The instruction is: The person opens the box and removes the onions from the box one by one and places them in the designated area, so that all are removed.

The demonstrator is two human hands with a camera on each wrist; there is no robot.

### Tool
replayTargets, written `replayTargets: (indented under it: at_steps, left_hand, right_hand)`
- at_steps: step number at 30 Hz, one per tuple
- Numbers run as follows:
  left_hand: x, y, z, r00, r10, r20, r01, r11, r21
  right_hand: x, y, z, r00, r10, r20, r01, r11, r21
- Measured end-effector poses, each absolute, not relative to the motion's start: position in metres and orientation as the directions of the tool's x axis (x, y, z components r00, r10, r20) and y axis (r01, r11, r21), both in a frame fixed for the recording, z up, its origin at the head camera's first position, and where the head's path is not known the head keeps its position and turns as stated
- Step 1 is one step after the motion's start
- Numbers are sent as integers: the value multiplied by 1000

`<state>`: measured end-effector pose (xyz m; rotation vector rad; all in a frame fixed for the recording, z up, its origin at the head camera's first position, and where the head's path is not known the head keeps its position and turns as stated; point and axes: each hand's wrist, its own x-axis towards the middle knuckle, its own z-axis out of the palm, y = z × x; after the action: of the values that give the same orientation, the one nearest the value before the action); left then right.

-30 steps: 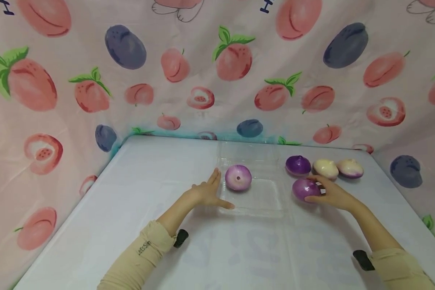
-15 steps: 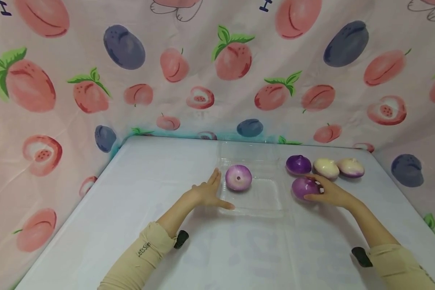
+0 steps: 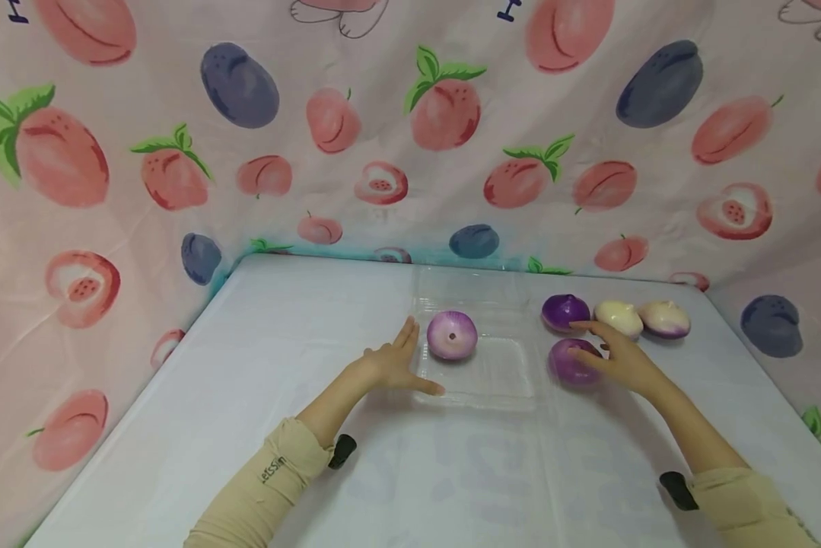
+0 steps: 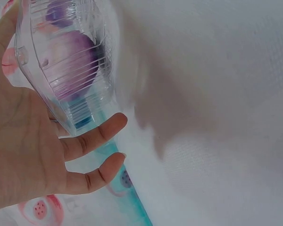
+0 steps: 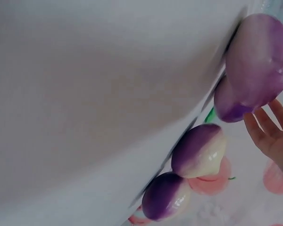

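Note:
My left hand [image 3: 391,367], fingers extended and thumb spread, rests along the left side of a clear plastic box [image 3: 478,396]. In the left wrist view, the hand [image 4: 33,146] lies against the box's ridged wall [image 4: 78,70]. A pale purple onion [image 3: 451,335] sits inside the box, root end showing. On the right, my right hand [image 3: 618,358] hovers over a purple onion [image 3: 571,364], thumb and fingers spread and not closed around it. The right wrist view shows the fingers [image 5: 262,127] nearly straight, close beside this onion [image 5: 259,56]; contact is unclear.
Behind the right hand stand a dark purple onion [image 3: 564,313], a cream onion [image 3: 618,318] and a cream-and-purple onion [image 3: 665,319] in a row. The box's lid [image 3: 472,285] lies back toward the fruit-print curtain [image 3: 383,114]. A white cloth covers the table [image 3: 300,320].
My right hand has loosened from the purple onion, its fingers and thumb spreading and rising above it. The left hand and the box have stayed put.

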<state>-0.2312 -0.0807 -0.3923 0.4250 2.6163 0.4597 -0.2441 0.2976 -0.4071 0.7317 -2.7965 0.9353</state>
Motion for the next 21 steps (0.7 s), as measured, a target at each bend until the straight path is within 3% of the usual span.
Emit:
replayTargets:
  at_steps: [6,13,21]
  left_hand:
    - [-231,-80,-393,-853,363,-374,222,902,370]
    - [-232,-80,-393,-855,362,-371,226,904,363]
    - [-230,-80,-390,-850,366,-379,223,902,371]
  right_hand:
    - [-241,284,-404,-837,-399,373,-540,713,-448]
    - [-241,260,-392,-854,-369,367,-518,680,-520]
    - [-241,233,-382,-837,-409,365,-544,699,-465]
